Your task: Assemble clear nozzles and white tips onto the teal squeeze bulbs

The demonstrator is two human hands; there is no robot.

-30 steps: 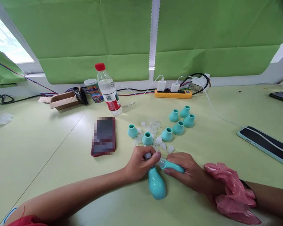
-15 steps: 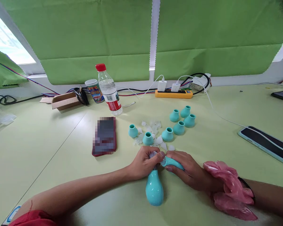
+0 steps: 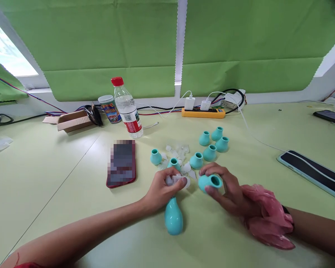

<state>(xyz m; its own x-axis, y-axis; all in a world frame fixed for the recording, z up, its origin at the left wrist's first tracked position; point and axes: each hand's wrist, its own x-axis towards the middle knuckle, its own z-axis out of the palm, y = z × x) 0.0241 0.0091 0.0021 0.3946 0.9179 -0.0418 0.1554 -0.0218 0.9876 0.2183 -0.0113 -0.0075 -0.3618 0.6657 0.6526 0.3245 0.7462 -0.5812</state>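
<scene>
My left hand (image 3: 162, 190) is closed, thumb and fingers pinching a clear plastic nozzle piece (image 3: 180, 180). Just below it is a glossy teal squeeze bulb (image 3: 173, 219), its narrow neck pointing up to the hand; whether the two are joined is hidden. Apart from it, my right hand (image 3: 226, 190) grips a hollow teal cup (image 3: 208, 182) between thumb and fingers, its round opening tilted toward me. Beyond both hands, several similar teal cups (image 3: 196, 161) stand upright with openings up. Small translucent plastic pieces (image 3: 181, 152) lie scattered among them.
A red-edged phone (image 3: 121, 163) lies left, a water bottle (image 3: 128, 111) behind it. A printed canister (image 3: 109, 109), cardboard tray (image 3: 75, 122) and yellow power strip (image 3: 203, 112) line the wall. Another phone (image 3: 312, 175) with a white cable across it lies right. Pink plastic (image 3: 268, 216) wraps my right wrist.
My right hand has moved right, away from my left hand, and the teal cup in it has turned so its opening shows. The clear piece in my left hand is more exposed.
</scene>
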